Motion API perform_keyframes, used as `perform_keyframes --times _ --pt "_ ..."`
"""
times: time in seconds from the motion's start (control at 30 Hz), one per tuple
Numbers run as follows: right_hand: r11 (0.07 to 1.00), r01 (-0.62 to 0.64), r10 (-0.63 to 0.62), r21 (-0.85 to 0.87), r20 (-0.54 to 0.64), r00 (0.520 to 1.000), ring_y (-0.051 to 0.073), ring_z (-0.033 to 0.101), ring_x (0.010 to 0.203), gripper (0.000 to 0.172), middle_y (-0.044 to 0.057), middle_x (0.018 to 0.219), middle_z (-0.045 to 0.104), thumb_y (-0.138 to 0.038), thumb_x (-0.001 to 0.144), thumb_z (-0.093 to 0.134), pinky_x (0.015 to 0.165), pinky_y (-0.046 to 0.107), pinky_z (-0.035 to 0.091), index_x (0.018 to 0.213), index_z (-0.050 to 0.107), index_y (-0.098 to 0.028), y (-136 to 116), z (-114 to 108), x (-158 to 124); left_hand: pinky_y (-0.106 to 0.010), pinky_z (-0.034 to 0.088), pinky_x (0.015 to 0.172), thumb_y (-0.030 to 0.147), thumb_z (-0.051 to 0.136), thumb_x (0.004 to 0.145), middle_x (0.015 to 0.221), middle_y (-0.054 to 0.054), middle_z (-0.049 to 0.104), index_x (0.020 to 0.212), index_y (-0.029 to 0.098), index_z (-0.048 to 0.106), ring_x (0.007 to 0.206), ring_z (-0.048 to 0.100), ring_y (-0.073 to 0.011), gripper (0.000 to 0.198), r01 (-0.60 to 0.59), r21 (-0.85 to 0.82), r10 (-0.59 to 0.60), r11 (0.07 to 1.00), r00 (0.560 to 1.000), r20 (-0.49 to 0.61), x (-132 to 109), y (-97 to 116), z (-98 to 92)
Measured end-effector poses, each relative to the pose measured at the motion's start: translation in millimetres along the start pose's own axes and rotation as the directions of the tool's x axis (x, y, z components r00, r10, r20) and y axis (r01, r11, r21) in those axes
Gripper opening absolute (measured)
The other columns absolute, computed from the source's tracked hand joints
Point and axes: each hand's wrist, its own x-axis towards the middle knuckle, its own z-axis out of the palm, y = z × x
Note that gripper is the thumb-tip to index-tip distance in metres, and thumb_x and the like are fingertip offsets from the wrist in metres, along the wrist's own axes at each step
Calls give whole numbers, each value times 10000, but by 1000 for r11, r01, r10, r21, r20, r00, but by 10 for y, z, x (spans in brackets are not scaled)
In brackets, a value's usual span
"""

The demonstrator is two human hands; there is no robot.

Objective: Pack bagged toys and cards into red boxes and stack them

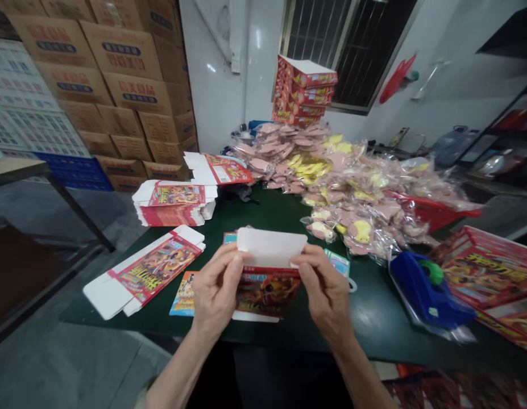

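Both hands hold one small red printed carton above the green table. My left hand grips its left side with the thumb up on the white top flap. My right hand grips the right side, fingers pinching the flap's right end. The flap stands open and upright. Under the carton lie a few small colourful cards and a blue-green card.
A flat unfolded carton lies left of my hands, and a stack of flat cartons behind it. Bagged pink and yellow pieces pile up at the back. A blue tape dispenser sits right. Folded cartons are stacked behind.
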Motion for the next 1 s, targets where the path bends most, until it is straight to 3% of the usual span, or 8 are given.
perform_keyframes --times 0.1,0.2,0.3,0.47,0.57,0.7,0.87,1.0 --pt "972 -153 145 178 54 988 149 602 838 226 40 948 593 -229 893 471 709 279 504 1119 474 -232 -4 -38 60 -240 492 714 261 607 813 896 15 672 1067 264 585 775 638 -137 255 219 -342 -220 914 975 36 65 26 57" --pt "938 -216 169 272 185 968 150 602 881 408 47 1007 595 -249 891 470 771 305 511 1280 348 -241 23 -92 125 -266 517 694 252 618 783 924 -2 692 1186 255 510 770 659 -156 418 391 -489 -338 780 920 196 144 85 88" --pt "950 -200 133 238 269 954 146 594 848 238 29 941 603 -260 894 457 770 301 511 1125 505 -226 80 -129 190 -284 522 720 246 617 764 956 -45 701 1104 183 594 834 663 -188 347 448 -494 -370 745 894 253 214 116 108" --pt "944 -213 163 252 207 965 111 566 700 131 -17 804 570 -288 893 480 687 260 514 993 543 -230 216 -102 234 -240 495 642 223 668 699 782 0 705 979 185 663 682 640 -136 283 496 -516 -449 698 865 224 295 91 144" --pt "959 -184 147 215 180 973 121 589 762 142 4 868 601 -290 895 483 692 262 511 992 562 -221 224 -88 224 -217 474 607 186 668 682 723 15 694 841 188 696 630 616 -114 161 473 -526 -430 707 878 211 300 89 143" --pt "989 -44 25 140 134 991 147 595 901 143 39 958 615 -224 891 484 768 283 504 941 617 -213 119 -136 179 -303 497 759 145 618 727 858 -36 720 720 192 700 872 645 -202 96 298 -439 -259 848 955 147 230 87 86" --pt "986 -23 -17 167 237 971 182 572 1022 212 69 1076 599 -214 861 543 758 283 523 1054 627 -237 -16 -229 74 -331 484 797 141 588 777 963 -61 709 780 208 722 936 635 -227 149 149 -393 -99 907 984 146 70 49 -26" --pt "988 -46 19 147 177 984 159 600 930 134 51 983 622 -225 843 585 723 255 529 963 643 -228 -112 -215 25 -384 476 849 190 560 795 989 -95 701 865 191 723 1006 615 -271 178 134 -486 -49 864 981 185 -25 48 -91"
